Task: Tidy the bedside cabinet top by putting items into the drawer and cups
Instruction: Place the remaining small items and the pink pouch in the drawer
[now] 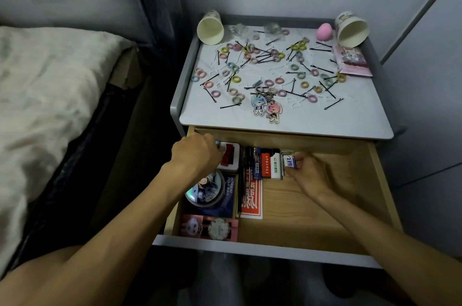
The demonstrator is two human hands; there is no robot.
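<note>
Much of the left hand (pixel 197 153) is hard to read. We see only its back and knuckles, with the fingers curled down out of sight at the back left of the drawer (pixel 325 218). It covers part of a red and white box (pixel 231 155), and we cannot tell whether it grips that box or anything else. The left forearm also hides the edge of a round tin (pixel 207 190).

The right hand (pixel 307 173) is clearer. Its thumb and fingers pinch a small white box (pixel 290 162) with blue letters, at the back of the drawer, just beside a row of small packs. The lower part of this box is behind the fingers.

The drawer is pulled out toward us, and its front corners are cut by our arms. Inside it, the pens (pixel 248 155) lie with their long axis from back to front.

On the worktop (pixel 325 120), hair ties (pixel 235 78) and black hairpins (pixel 333 104) are scattered, and the pins point in many directions. The left cup (pixel 210 30) and the right cup (pixel 352 30) both lie on their sides in the back corners, mouths turned toward us. Two keychains (pixel 266 105) lie near the front, with the figures pointing to the front edge. Some clear, blurred objects lie between the cups, and we cannot make out what they are.
</note>
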